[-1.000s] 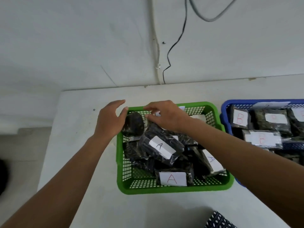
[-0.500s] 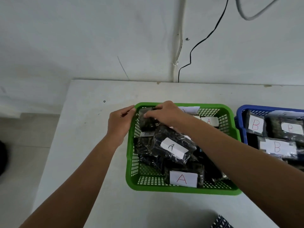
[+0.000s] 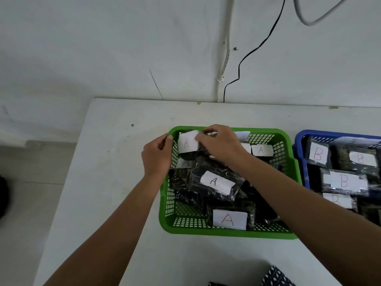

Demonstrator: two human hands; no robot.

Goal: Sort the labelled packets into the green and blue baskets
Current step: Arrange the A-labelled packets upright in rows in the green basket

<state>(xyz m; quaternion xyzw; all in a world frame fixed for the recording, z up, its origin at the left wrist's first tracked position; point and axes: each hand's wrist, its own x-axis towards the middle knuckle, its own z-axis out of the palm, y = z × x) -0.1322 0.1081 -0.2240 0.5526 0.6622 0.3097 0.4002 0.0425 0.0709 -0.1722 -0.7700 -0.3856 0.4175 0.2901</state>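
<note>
A green basket (image 3: 287,155) sits mid-table, filled with several dark packets with white labels marked A. My right hand (image 3: 221,144) reaches over its far left corner and pinches a packet (image 3: 186,144) whose A label faces up. My left hand (image 3: 157,155) is curled at the basket's left rim, its fingertips touching the rim near that packet. Another A packet (image 3: 215,182) lies across the middle and one more (image 3: 229,219) stands at the near wall. To the right, a blue basket (image 3: 299,145) holds several packets marked B (image 3: 344,181).
The white table (image 3: 115,182) ends at its left edge, with floor beyond. A wall with a black cable (image 3: 240,67) and a white conduit rises behind. A patterned dark cloth (image 3: 276,278) shows at the bottom edge.
The packet at the basket's far left corner has been turned so its white A label faces up. Both hands have stayed at that corner, and my view has moved closer.
</note>
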